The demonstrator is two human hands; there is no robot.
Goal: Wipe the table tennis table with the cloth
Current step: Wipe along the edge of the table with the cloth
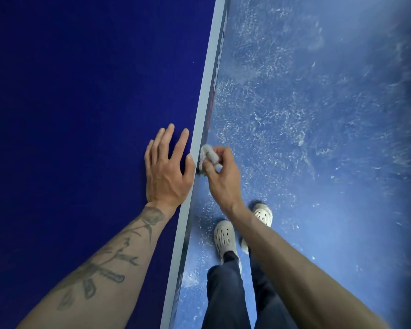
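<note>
floor [318, 138] scuffed white | clogs [224, 237] beside table [81, 67] edge

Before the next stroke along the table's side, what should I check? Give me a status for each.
1. Grip: ok, right hand pinches the bunched cloth.
2. Contact: ok, cloth meets the table's side edge.
3. Brace: ok, left hand lies flat on the tabletop.
4. Left thumb apart from cloth: ok, though close.
5. Tabletop already clean: cannot tell.
6. Footing: ok, both shoes on the floor.
</note>
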